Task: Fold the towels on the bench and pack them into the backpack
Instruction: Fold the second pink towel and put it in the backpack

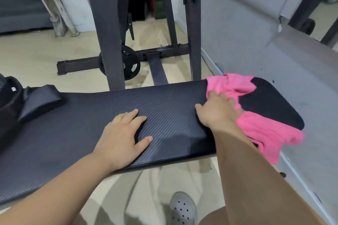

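A crumpled pink towel (259, 128) lies across the right end of the black padded bench (164, 104), part of it hanging over the near edge. My right hand (217, 109) rests on the towel's left part, fingers curled into the cloth and thumb out on the bench. My left hand (122, 135) lies flat and spread on the bare middle of the bench, holding nothing. The black backpack (16, 104) sits on the bench's left end, a strap flopped toward the middle.
A dark steel weight rack (109, 42) with a weight plate (128, 64) stands just behind the bench. A grey wall (247, 33) runs close along the right. Metal bars (54, 9) lean in the back left corner. My foot in a grey clog (182, 208) is on the floor below.
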Demonstrator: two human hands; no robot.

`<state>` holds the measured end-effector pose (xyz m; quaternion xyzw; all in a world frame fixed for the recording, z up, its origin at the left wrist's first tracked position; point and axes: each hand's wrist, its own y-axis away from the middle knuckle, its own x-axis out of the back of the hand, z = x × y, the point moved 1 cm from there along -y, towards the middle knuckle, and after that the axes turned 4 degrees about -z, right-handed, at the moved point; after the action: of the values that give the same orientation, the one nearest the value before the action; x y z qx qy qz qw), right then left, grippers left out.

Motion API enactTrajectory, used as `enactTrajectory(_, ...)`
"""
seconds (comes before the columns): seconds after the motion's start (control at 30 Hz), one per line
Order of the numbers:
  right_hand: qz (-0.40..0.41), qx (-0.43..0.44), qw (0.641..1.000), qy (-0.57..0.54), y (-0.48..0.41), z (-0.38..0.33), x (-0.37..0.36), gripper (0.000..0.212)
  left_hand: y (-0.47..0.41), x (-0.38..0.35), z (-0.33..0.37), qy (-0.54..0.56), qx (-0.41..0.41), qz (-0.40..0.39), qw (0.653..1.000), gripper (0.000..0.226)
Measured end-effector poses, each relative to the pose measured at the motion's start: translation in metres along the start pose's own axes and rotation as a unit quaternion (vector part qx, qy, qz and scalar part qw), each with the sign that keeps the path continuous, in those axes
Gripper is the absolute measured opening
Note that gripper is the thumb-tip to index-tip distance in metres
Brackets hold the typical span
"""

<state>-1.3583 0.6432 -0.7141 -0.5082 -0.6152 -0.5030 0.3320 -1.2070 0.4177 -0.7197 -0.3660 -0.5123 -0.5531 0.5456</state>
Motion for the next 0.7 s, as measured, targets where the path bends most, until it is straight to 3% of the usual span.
enactTrajectory(0.1, 0.043, 0.123, 0.991, -0.012, 0.015, -0.021, -0.011, 0.043, 0.003, 0.004, -0.005, 0.025, -0.01, -0.009, 1.0, 0.082)
enactTrajectory(0.23, 0.033, 0.255, 0.966, -0.035, 0.037, -0.049, -0.032, 0.036, 0.012, 0.008, -0.014, 0.053, -0.012, 0.003, 0.999, 0.071)
enactTrajectory(0.4, -0.063, 0.42, 0.902, -0.079, 0.062, -0.075, -0.052, 0.037, 0.025, 0.014, -0.033, 0.042, 0.002, 0.025, 0.999, 0.077)
enactTrajectory(0.53, -0.154, 0.485, 0.856, -0.096, 0.084, -0.09, -0.057, 0.035, 0.038, 0.011, -0.052, 0.006, 0.002, 0.002, 1.0, 0.083)
enactTrajectory(0.7, -0.189, 0.505, 0.835, -0.113, 0.104, -0.103, -0.057, 0.036, 0.052, 0.015, -0.069, -0.002, 0.018, 0.061, 0.998, 0.051)
